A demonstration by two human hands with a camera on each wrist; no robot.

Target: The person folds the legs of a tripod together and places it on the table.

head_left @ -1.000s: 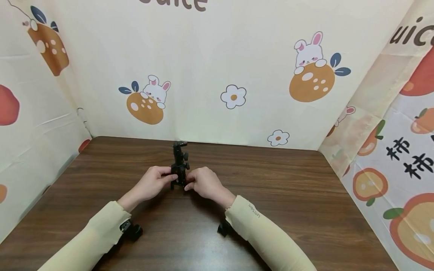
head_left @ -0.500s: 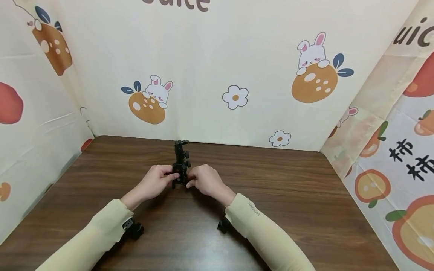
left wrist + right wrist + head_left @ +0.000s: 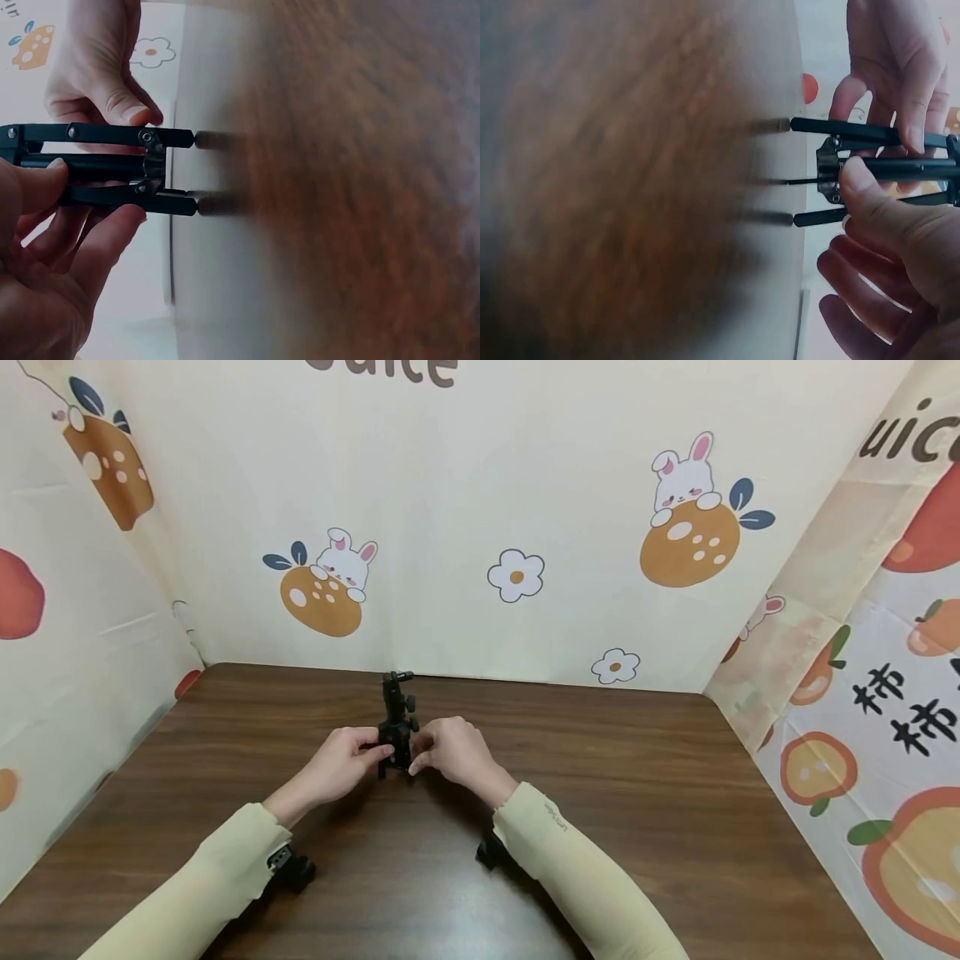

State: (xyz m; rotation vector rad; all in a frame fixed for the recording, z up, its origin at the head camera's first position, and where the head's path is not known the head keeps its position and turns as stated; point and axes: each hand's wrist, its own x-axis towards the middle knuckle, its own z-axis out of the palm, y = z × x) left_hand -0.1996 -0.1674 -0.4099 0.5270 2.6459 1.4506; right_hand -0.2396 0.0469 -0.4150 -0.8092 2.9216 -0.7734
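A small black tripod stands upright on the dark wooden table, near its middle. My left hand pinches the folded legs from the left, and my right hand pinches them from the right. In the left wrist view the thumb and fingers of my left hand curl round the tripod legs, with the right hand's fingers on the far side. In the right wrist view my right hand grips the leg bundle, whose rubber feet touch the table.
Printed cloth walls close the table in at the back, left and right. Black wrist mounts hang under both sleeves just above the tabletop. Bare wood lies to the right of the hands and in front of them.
My right hand has shifted slightly up and closer against the tripod legs. The left hand and the tripod stay where they were.
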